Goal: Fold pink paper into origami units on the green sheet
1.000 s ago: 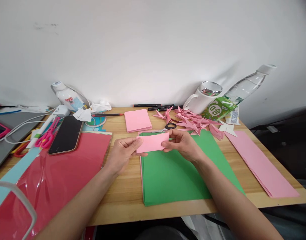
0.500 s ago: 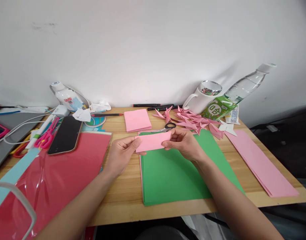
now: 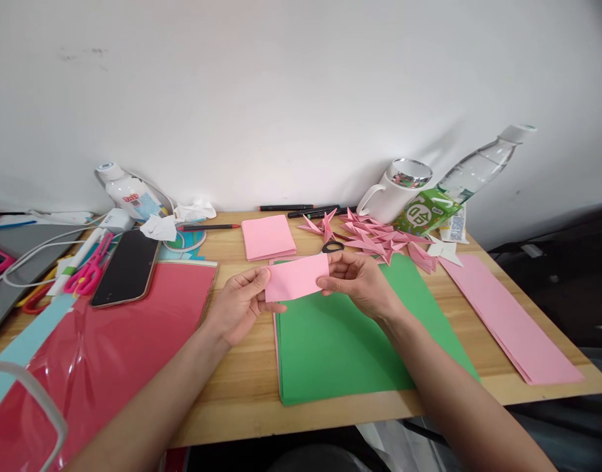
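Between my hands is a pink paper rectangle, held up over the far left part of a green paper stack. My left hand pinches its left end between thumb and fingers. At the right end, my right hand grips it the same way, thumb in front and fingers behind. Just beyond the paper lie black-handled scissors, their blades partly hidden. A stack of square pink sheets rests behind my left hand. Several folded pink paper pieces are heaped past my right hand.
A white mug, a green box and a clear bottle stand at the back right. Long pink strips lie on the right. Leftward are a phone, pink scissors and red sheets in plastic.
The pink paper has tilted and shows more of its face, with its left end lower. My left hand has shifted its grip, its lower fingers spreading below the paper. The view has drifted slightly.
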{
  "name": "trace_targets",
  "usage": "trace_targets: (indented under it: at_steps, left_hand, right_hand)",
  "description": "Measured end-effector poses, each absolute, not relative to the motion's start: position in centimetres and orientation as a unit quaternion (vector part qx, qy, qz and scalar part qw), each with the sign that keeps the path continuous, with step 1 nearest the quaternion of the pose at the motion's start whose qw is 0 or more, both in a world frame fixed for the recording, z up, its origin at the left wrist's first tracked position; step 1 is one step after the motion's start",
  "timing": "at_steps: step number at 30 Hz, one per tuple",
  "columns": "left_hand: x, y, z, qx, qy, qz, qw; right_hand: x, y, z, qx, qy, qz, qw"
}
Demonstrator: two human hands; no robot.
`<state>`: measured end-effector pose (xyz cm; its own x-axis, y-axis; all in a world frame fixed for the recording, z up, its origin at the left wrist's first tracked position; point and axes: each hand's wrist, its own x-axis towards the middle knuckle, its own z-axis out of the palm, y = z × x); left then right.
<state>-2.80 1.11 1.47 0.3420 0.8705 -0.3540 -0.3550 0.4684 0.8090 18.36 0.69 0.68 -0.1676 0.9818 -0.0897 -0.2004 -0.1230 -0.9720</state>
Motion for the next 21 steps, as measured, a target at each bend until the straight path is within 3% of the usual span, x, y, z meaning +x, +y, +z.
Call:
trace_targets:
  at_steps: [21]
  left_hand:
    - [-2.1,0.4,1.5,0.392,0.418,0.384,0.724]
  right_hand:
    - [16.6,0.0,-0.2,-0.416,-0.471,0.633,0.451]
